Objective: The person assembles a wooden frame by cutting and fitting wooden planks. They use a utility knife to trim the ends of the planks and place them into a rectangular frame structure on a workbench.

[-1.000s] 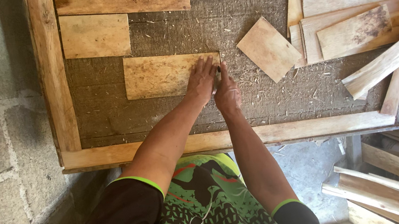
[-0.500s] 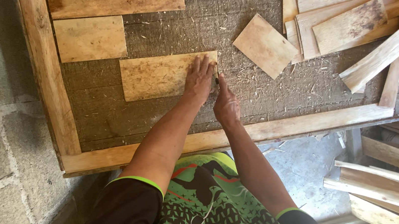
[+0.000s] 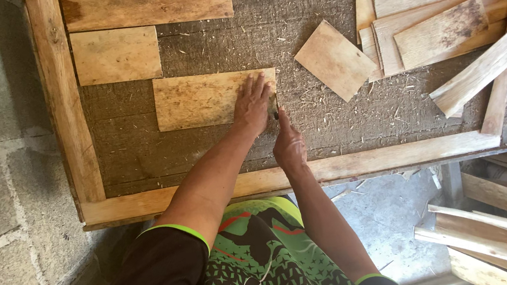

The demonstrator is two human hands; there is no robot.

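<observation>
flat inside the wooden frame (image 3: 65,106), left hand (image 3: 253,103) presses a board (image 3: 201,100).

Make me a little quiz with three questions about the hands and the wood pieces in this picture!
1. True or false: the left hand lies flat on a wooden board.
2. Which hand has its fingers at the board's right edge? A) left hand B) right hand
3. Fill in: the loose square piece lies to the ___ of the hands.

Key: 1 true. 2 B; it seems to pinch something small and dark, too small to identify. 3 right.
</observation>
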